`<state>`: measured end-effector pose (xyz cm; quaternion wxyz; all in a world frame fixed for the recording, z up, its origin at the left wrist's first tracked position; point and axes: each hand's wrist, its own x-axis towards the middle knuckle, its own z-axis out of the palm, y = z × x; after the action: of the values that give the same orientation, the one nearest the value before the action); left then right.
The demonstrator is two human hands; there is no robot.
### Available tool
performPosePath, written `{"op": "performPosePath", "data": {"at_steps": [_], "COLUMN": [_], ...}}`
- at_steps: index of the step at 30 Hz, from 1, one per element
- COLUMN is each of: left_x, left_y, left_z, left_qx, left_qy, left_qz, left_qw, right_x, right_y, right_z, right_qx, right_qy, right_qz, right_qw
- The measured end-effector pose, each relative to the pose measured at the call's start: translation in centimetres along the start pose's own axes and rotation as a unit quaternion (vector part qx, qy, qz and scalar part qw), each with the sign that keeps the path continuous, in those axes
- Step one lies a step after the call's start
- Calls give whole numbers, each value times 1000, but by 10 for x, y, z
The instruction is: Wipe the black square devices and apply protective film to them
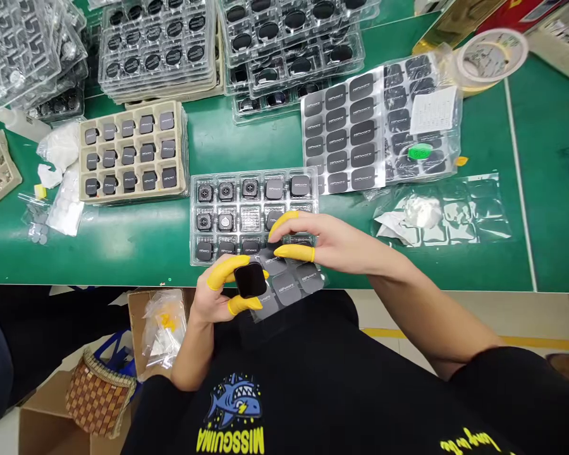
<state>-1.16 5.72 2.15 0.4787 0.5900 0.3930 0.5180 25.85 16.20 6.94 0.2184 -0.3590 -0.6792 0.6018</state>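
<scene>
Shark-print shirt (313, 385) sits nearest; over the worktop's (137, 253) near edge, left fingers (225, 272) pinch a device (250, 280) edgewise, apparently sparing its face; right fingers (296, 253) reach the label sheet (287, 288), grip unclear.

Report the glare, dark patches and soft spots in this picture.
Head view: bright glints on the clear plastic sheet at the right; head view: the black square piece in the left hand shows almost no surface detail; head view: the shirt swallows most folds in black; head view: small print on the white label is unreadable.
</scene>
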Motion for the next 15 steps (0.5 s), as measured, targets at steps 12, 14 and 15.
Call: {"op": "performPosePath", "data": {"at_steps": [12, 14, 15], "left_x": [-5, -4, -4], "left_y": [-3, -3, -3], "left_z": [-1, -1, -1], "left_qx": [-6, -4, -4], "left_qy": [-14, -16, -19], "left_qz": [-2, -10, -12], "left_qw": [1000, 1000, 1000], "right_x": [12, 13, 14], "right_y": [4, 5, 5], "right_z": [4, 3, 3], "right_qx": [-42, -43, -43], "right_qy": [-44, -53, -58], "right_qz": [1, 8, 9], "right_qw": [998, 998, 997]}}
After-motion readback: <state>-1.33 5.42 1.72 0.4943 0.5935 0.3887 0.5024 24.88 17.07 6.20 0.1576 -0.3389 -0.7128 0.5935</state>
